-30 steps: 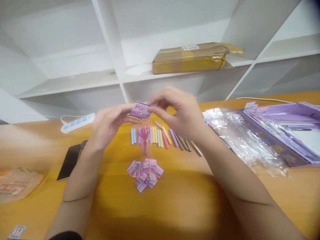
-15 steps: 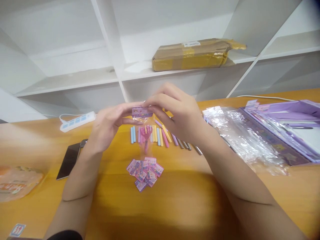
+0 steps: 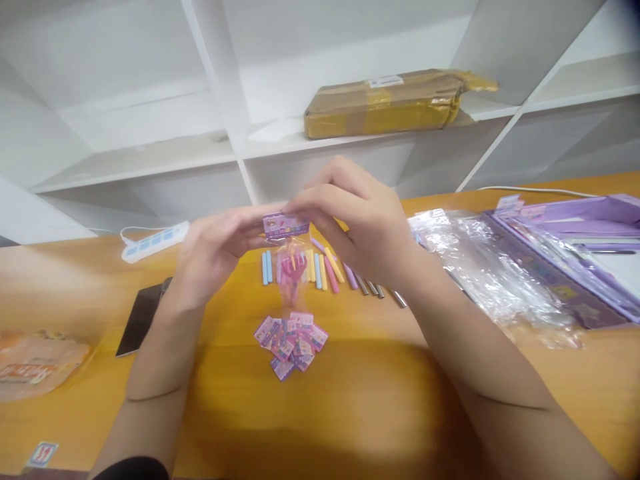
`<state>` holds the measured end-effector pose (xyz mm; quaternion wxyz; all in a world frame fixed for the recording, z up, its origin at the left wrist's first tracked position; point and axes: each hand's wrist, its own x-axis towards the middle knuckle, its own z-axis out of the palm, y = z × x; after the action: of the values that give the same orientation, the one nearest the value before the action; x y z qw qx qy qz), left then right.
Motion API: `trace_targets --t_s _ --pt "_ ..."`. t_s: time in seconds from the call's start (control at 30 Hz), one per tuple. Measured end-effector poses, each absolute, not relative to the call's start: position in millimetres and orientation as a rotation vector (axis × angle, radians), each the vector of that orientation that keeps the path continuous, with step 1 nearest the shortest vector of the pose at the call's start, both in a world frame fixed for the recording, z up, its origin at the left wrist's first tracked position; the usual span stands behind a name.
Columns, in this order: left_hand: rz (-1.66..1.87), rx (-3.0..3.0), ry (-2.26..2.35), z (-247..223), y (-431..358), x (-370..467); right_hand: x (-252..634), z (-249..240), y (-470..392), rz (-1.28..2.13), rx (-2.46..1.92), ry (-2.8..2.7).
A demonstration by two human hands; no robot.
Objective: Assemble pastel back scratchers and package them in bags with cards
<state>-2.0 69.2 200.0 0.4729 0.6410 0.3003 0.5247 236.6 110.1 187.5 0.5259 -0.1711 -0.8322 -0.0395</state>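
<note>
A small clear bag with a purple printed header card (image 3: 286,227) hangs between my hands, a pink hand-shaped item (image 3: 293,268) inside it. My left hand (image 3: 217,243) pinches the card's left side. From the right, my right hand (image 3: 357,223) grips the card's top edge with closed fingertips. Behind and below the bag, pastel sticks (image 3: 319,270) lie in a row on the table, with several metallic tubes (image 3: 373,288) to their right. A pile of pink and purple cards (image 3: 293,343) lies nearer to me, under the bag.
Clear plastic bags (image 3: 500,273) and a purple box (image 3: 575,220) are at the right. A dark phone (image 3: 137,320), a white power strip (image 3: 156,242) and an orange printed bag (image 3: 43,363) lie left. A taped carton (image 3: 385,107) sits on the white shelf (image 3: 175,153).
The header card has turned to show more of its face, and the bag below it hangs more visibly. My left fingers have drawn closer together behind the card.
</note>
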Motion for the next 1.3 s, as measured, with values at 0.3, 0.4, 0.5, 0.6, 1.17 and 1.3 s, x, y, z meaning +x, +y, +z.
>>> trace_targets --t_s 0.3,0.4,0.5,0.6,1.17,1.3 --pt "1.244 1.533 0.719 205.4 64.8 1.3 240.3 191.0 109.3 0.002 -0.382 -2.007" --pt "1.25 1.533 0.712 204.5 63.1 0.8 240.5 190.6 110.1 0.017 -0.395 -1.997" --pt "1.253 1.524 0.713 203.5 62.5 0.3 240.5 189.9 110.3 0.026 -0.41 -2.001" --pt "1.252 1.523 0.729 203.6 62.2 0.5 240.4 189.9 109.4 0.045 -0.404 -2.015" --pt "1.315 1.525 0.744 200.1 68.0 -0.3 242.0 188.1 105.5 -0.018 -0.395 -2.122" --pt "1.334 1.549 0.762 201.9 68.1 2.2 240.0 184.4 105.6 -0.039 -0.412 -2.114"
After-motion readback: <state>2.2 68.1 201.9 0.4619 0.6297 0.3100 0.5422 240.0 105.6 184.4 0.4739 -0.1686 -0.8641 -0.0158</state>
